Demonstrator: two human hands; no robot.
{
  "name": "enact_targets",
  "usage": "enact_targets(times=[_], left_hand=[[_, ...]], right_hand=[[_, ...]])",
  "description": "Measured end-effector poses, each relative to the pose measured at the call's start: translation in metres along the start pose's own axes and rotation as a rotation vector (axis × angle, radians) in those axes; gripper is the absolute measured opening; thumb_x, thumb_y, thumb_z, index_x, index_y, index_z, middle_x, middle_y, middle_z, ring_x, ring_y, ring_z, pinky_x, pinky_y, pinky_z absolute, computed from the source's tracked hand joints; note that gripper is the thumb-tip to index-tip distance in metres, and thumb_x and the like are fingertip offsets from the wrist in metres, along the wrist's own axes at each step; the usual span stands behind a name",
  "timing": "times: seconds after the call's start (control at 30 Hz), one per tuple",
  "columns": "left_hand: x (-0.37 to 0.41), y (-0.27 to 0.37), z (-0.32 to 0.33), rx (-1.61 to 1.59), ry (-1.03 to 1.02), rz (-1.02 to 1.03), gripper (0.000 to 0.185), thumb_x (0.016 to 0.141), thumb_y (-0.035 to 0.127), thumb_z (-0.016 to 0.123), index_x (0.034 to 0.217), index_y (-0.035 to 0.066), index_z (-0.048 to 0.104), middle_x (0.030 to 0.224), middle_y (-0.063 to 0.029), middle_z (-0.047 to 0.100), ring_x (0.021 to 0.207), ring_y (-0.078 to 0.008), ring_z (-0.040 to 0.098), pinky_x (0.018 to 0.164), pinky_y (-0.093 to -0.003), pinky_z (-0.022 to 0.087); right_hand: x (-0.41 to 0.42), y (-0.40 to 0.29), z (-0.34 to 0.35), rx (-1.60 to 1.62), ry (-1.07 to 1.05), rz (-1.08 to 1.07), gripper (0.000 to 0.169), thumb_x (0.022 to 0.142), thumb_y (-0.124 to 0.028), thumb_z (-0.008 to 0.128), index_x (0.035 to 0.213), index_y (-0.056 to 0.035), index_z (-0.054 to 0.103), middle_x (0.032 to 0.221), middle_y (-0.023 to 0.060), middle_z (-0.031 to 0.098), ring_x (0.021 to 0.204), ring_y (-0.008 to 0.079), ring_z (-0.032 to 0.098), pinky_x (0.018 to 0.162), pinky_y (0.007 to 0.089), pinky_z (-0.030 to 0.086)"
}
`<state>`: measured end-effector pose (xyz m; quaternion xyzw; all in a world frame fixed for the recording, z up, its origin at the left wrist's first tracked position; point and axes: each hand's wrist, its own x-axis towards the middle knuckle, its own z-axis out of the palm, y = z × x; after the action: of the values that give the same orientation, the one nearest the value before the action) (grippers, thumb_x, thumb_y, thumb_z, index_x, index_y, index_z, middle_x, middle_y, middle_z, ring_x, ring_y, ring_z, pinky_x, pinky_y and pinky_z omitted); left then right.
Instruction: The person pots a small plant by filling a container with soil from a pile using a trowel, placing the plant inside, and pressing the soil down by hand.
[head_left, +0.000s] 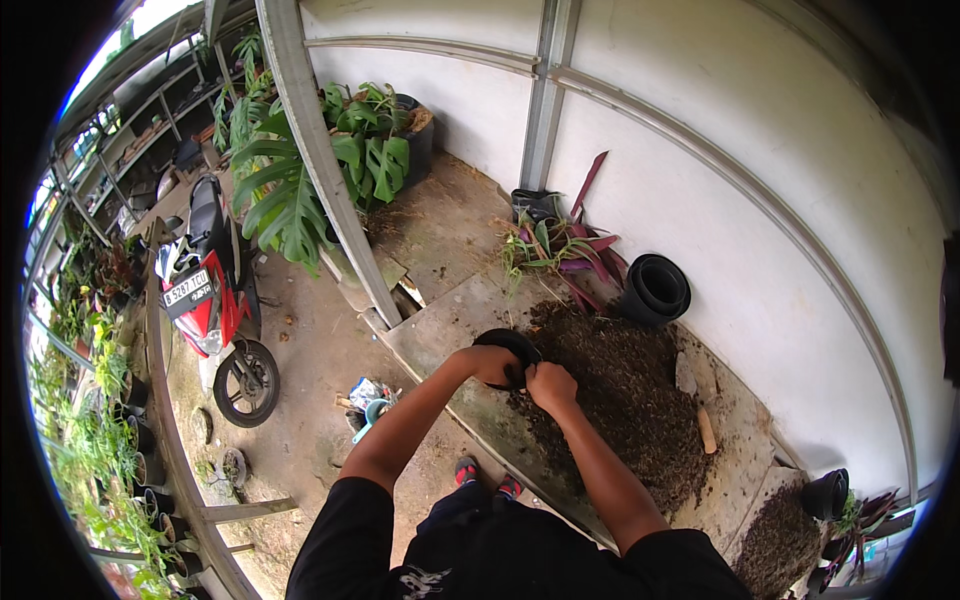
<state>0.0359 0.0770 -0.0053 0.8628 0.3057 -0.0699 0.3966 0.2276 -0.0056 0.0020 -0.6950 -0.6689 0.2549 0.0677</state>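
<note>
A round black plastic plant pot (516, 341) is at the soil's left edge, over the concrete ledge (450, 319). My left hand (496, 365) reaches across its opening with the fingers bent; the fingertips are partly hidden, and what they hold is unclear. At the pot's right side my right hand (553, 385) is closed on the rim. Dark, loose potting soil (630, 405) is heaped on the ledge beside my right hand and forearm. Beyond the pot lie uprooted plants with purple and green leaves (559, 251).
Nested black pots (656, 289) lean near the white wall (675, 187). A wooden piece (706, 430) lies by the soil. A metal post (322, 150) rises at the ledge's left end. Below the ledge are a light-blue scoop (371, 416) and a red motorcycle (214, 300). A monstera (289, 202) grows behind.
</note>
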Motion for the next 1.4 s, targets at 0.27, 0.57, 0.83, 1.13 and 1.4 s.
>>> enact_targets(times=[0.27, 0.57, 0.83, 1.13, 1.4], left_hand=[[0.009, -0.011, 0.012, -0.028, 0.07, 0.043, 0.044, 0.081, 0.022, 0.073, 0.122, 0.006, 0.07, 0.115, -0.0181, 0.074, 0.109, -0.0353, 0.069, 0.093, -0.0444, 0.053], [0.004, -0.014, 0.011, -0.005, 0.286, 0.136, 0.032, 0.085, 0.018, 0.072, 0.113, 0.003, 0.074, 0.109, -0.021, 0.074, 0.103, -0.0406, 0.07, 0.09, -0.0484, 0.054], [-0.022, 0.028, -0.008, -0.168, 0.666, 0.157, 0.02, 0.089, 0.018, 0.076, 0.104, 0.005, 0.079, 0.096, -0.017, 0.076, 0.09, -0.0347, 0.072, 0.08, -0.0453, 0.055], [0.007, 0.063, -0.013, -0.058, 0.748, 0.234, 0.017, 0.083, 0.024, 0.083, 0.09, 0.008, 0.082, 0.087, -0.0122, 0.076, 0.086, -0.032, 0.07, 0.077, -0.0438, 0.056], [0.049, 0.104, 0.012, 0.387, 0.557, 0.062, 0.027, 0.085, 0.047, 0.078, 0.083, 0.02, 0.083, 0.088, -0.0036, 0.073, 0.106, -0.0251, 0.065, 0.096, -0.0465, 0.049]], right_hand=[[-0.009, -0.009, -0.011, -0.005, -0.064, 0.054, 0.051, 0.11, -0.035, 0.046, 0.085, -0.0013, 0.075, 0.079, 0.0169, 0.072, 0.07, 0.0376, 0.069, 0.069, 0.0551, 0.058], [-0.006, -0.013, -0.013, 0.023, -0.054, 0.151, 0.041, 0.104, -0.04, 0.055, 0.099, -0.0058, 0.077, 0.089, 0.0167, 0.074, 0.082, 0.0385, 0.072, 0.076, 0.053, 0.058], [-0.027, -0.02, -0.053, 0.205, 0.157, 0.238, 0.031, 0.096, -0.04, 0.069, 0.106, -0.0115, 0.079, 0.095, 0.0112, 0.076, 0.092, 0.0324, 0.074, 0.083, 0.0478, 0.058], [-0.035, 0.006, -0.091, 0.324, 0.288, 0.246, 0.025, 0.097, -0.032, 0.072, 0.104, -0.0084, 0.078, 0.09, 0.0087, 0.075, 0.083, 0.0267, 0.071, 0.075, 0.0441, 0.056], [-0.04, 0.022, -0.103, 0.28, 0.38, 0.129, 0.026, 0.095, -0.032, 0.073, 0.102, -0.0067, 0.077, 0.086, 0.0102, 0.073, 0.079, 0.0275, 0.07, 0.074, 0.0426, 0.054]])
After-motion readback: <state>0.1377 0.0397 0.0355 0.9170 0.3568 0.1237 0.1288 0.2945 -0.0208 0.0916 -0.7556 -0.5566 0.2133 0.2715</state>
